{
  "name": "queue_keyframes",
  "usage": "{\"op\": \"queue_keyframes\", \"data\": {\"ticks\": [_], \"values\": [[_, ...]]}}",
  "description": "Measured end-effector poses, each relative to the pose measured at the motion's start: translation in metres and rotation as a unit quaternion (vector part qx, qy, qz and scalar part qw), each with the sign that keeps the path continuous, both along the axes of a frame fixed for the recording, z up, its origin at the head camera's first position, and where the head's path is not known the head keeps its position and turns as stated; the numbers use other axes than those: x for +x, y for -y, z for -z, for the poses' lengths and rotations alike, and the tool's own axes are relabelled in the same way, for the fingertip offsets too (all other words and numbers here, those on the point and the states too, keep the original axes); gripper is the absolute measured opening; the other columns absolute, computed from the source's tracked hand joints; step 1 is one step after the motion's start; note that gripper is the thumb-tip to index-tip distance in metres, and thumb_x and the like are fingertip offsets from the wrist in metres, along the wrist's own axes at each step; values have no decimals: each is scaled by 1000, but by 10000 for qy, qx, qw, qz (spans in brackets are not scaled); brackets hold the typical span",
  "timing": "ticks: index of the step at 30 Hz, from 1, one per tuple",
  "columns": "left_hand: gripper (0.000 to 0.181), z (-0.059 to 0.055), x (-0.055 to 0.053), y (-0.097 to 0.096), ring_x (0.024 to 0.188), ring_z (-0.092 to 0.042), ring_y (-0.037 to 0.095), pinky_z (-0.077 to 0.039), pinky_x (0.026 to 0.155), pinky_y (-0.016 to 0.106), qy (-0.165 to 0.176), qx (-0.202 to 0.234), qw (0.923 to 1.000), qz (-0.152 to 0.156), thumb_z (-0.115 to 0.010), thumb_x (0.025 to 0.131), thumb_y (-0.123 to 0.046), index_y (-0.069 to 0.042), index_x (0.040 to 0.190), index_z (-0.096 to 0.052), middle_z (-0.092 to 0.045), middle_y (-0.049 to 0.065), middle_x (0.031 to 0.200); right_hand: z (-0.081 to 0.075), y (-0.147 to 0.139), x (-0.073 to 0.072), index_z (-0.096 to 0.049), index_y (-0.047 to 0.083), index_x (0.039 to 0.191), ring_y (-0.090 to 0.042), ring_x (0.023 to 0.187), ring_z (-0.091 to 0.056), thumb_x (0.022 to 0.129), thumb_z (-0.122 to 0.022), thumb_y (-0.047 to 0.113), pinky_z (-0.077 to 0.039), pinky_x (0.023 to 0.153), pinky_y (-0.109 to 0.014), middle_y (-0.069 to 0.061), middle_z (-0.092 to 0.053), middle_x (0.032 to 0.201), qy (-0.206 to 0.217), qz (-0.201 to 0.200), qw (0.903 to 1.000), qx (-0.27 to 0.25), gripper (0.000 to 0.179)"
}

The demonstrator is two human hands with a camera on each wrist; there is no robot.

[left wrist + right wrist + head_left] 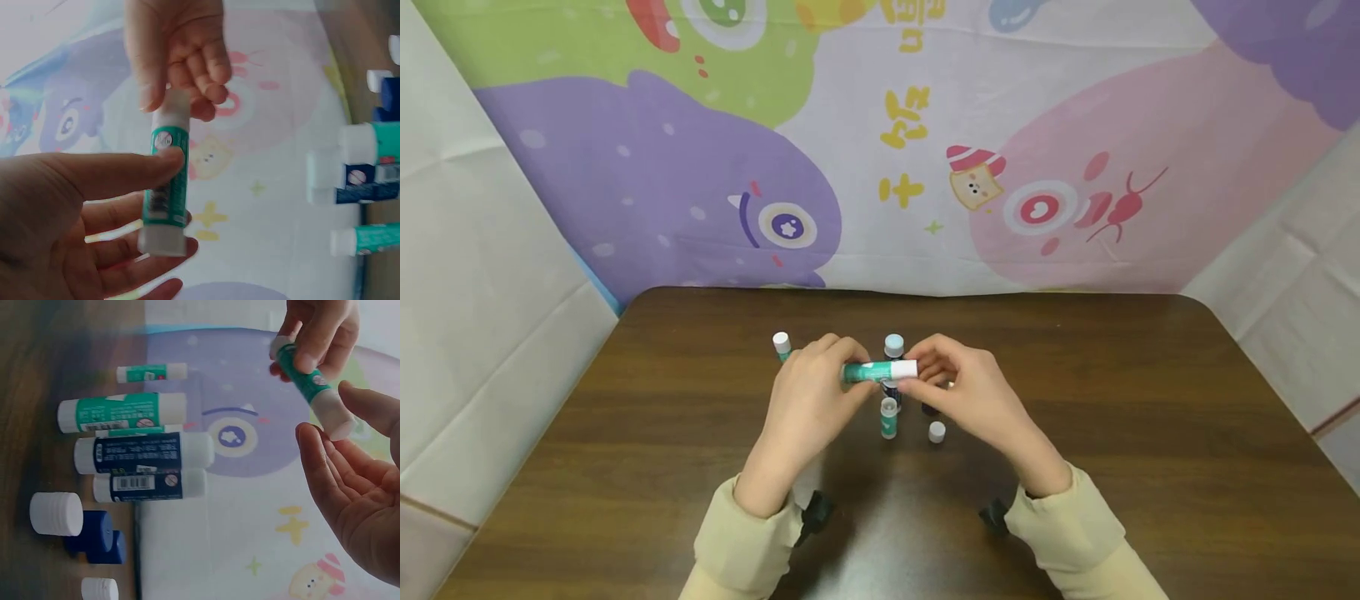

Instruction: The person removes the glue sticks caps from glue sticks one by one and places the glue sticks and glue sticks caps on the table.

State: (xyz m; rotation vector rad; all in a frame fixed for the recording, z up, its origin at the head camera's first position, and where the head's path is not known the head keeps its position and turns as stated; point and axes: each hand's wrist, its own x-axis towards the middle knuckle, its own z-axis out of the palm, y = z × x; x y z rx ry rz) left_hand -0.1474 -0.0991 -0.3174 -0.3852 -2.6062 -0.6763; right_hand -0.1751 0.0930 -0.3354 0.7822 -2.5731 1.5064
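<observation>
My left hand [811, 392] pinches a green glue stick [868, 372] between thumb and fingers, holding it above the table. The white cap [905, 369] is on the stick's end and points toward my right hand [973, 387]. In the right wrist view, the right hand [369, 494] has its thumb and fingers spread beside the cap [337, 419], with fingertips right at its edge. The left wrist view shows the same glue stick [167, 175] lying across the fingers of the left hand [81, 206], the thumb pressing on its label.
Below the hands stands a green glue stick [889, 421], with a loose white cap [936, 432] to its right. Dark blue glue sticks [147, 453] and dark blue caps [94, 531] stand nearby. Another glue stick [782, 343] is behind the left hand. A patterned cloth [880, 250] hangs behind the table [625, 467].
</observation>
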Motion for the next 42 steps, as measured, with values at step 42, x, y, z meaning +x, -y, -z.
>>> {"op": "queue_keyframes", "data": {"ticks": [42], "values": [[20, -5, 5, -14, 68, -55, 9, -44, 75, 28, -1017, -214, 9862, 1288, -76, 72, -16, -14, 87, -62, -60, -6, 78, -6, -11, 7, -65, 14, 98, -10, 72, -57, 78, -70, 8, -48, 61, -23, 5, -61, 89, -857, -395, 9953, -232, 21]]}}
